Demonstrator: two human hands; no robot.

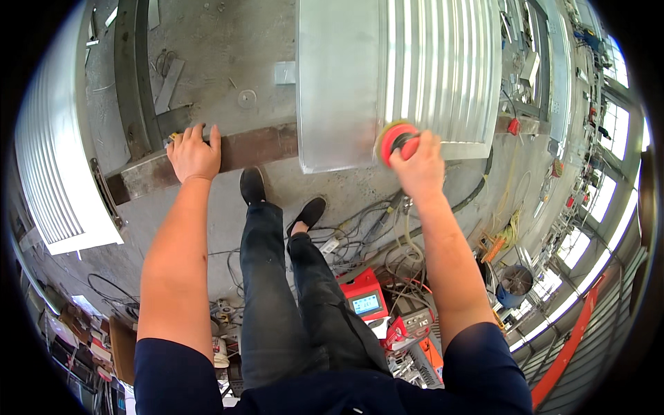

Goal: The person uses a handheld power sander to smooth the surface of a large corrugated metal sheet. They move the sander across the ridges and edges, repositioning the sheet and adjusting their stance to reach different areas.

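My right hand (420, 169) is closed round a red round sander (409, 146) with a yellowish pad edge. The sander is at the near edge of a silvery metal panel (339, 90), beside its ribbed part. Tilted as it is, its pad's contact with the panel cannot be made out. Over on the left, my left hand (194, 155) rests on a brown steel beam (259, 146), thumb apart from the fingers and no tool in the palm. Next to its fingertips sits a small yellow and dark object (173, 137), partly hidden.
Another ribbed panel (52, 152) stands at the far left. Cables and hoses (373, 221) tangle on the floor near my feet. A red machine with a lit screen (363, 294) is beside my legs. A blue bucket (513, 285) stands at right.
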